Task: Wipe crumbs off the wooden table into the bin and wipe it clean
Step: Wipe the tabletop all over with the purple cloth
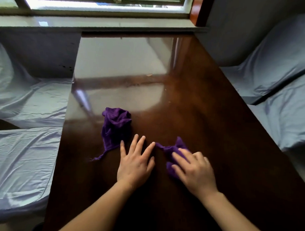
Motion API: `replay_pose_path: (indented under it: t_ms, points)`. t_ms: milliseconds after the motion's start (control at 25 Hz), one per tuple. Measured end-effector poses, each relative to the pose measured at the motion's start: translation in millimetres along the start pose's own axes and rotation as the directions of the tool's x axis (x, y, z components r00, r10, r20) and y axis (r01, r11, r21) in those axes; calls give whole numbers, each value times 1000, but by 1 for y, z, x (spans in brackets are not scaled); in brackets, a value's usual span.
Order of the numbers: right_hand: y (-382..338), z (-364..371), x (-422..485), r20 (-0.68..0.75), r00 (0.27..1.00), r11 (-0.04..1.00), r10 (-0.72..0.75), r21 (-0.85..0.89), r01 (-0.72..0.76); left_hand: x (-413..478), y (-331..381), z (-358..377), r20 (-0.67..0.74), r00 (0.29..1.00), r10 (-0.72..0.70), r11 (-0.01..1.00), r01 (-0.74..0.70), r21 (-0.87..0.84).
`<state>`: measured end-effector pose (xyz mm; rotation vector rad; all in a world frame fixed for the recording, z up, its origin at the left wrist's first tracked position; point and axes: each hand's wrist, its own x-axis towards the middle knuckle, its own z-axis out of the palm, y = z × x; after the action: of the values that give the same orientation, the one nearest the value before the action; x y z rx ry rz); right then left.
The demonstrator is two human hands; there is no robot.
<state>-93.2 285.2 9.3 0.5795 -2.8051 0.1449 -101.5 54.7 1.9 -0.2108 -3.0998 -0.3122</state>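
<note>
Pressing my right hand (193, 170) on one purple cloth (173, 150), left hand (135, 164) flat and open on the desk (208, 117), I risk scattering crumbs (149, 74) onto the beds (27, 100) with a hasty sweep.

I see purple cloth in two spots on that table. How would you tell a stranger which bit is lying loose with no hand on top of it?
Start at the long dark wooden table that runs out from the window. Near the person's end, look just ahead of the flat, spread left hand. The loose purple cloth is the tall crumpled heap there with a thin tail trailing back; the other purple bunch lies under the right hand.
</note>
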Motion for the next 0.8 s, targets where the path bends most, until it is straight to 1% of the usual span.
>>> replay_pose_path:
  t_ms: [40, 80, 120, 200, 240, 280, 320, 360, 400, 440, 480, 520, 560, 600, 640, 680, 720, 760, 800]
  points:
    - [25, -7, -4, 8, 997, 995, 72, -69, -72, -6, 0, 0, 19, 997, 80, 997, -80, 20]
    - [50, -14, -6, 7, 984, 977, 179, -119, -177, -11, -1, 1, 35, 991, 131, 991, -132, 36]
    - [70, -21, -10, -4, 957, 949, 291, -123, -290, -18, -1, 1, 43, 988, 150, 987, -152, 48]
    - [74, -20, -17, -32, 879, 877, 476, -59, -477, -32, 1, 2, 51, 990, 131, 988, -135, 75]
    - [60, -16, -20, -35, 859, 858, 512, -23, -512, -38, 2, 2, 57, 992, 116, 989, -120, 89]
    - [39, -13, -23, -22, 874, 875, 485, 5, -485, -42, 4, 1, 60, 993, 101, 989, -107, 97]
    - [17, -11, -30, -12, 918, 918, 396, 30, -396, -44, 6, 0, 62, 994, 93, 990, -99, 103]
    - [-2, -9, -41, -5, 965, 963, 263, 65, -262, -45, 6, -1, 66, 994, 88, 990, -95, 108]
    - [-9, -7, -52, -11, 992, 988, 129, 83, -128, -45, 6, -1, 69, 994, 84, 989, -92, 112]
    - [-2, -9, -60, -23, 999, 996, 28, 80, -26, -44, 6, -1, 74, 994, 79, 990, -87, 115]
    - [16, -13, -62, -38, 999, 997, -20, 67, 23, -44, 6, -2, 76, 994, 72, 990, -81, 114]
    - [40, -15, -60, -52, 999, 1000, 8, 25, -7, -43, 6, -2, 73, 995, 68, 991, -76, 108]
    - [66, -17, -57, -77, 989, 992, 123, -25, -125, -42, 5, -2, 71, 995, 68, 993, -75, 95]
    - [95, -19, -52, -116, 944, 947, 308, -55, -316, -44, 4, -3, 77, 995, 66, 995, -72, 71]
    - [123, -23, -46, -149, 854, 859, 499, -45, -510, -46, 0, -5, 83, 995, 59, 997, -62, 42]
    - [145, -26, -42, -157, 749, 756, 644, -15, -654, -51, -6, -6, 85, 995, 45, 999, -47, 19]
    - [158, -26, -41, -147, 669, 678, 728, 11, -735, -58, -15, -8, 87, 996, 27, 1000, -28, 11]
    - [158, -24, -39, -148, 638, 647, 756, 20, -762, -68, -25, -10, 88, 996, 9, 1000, -10, 17]
    - [148, -22, -39, -161, 656, 668, 737, 34, -743, -79, -36, -13, 90, 996, -10, 999, 7, 31]
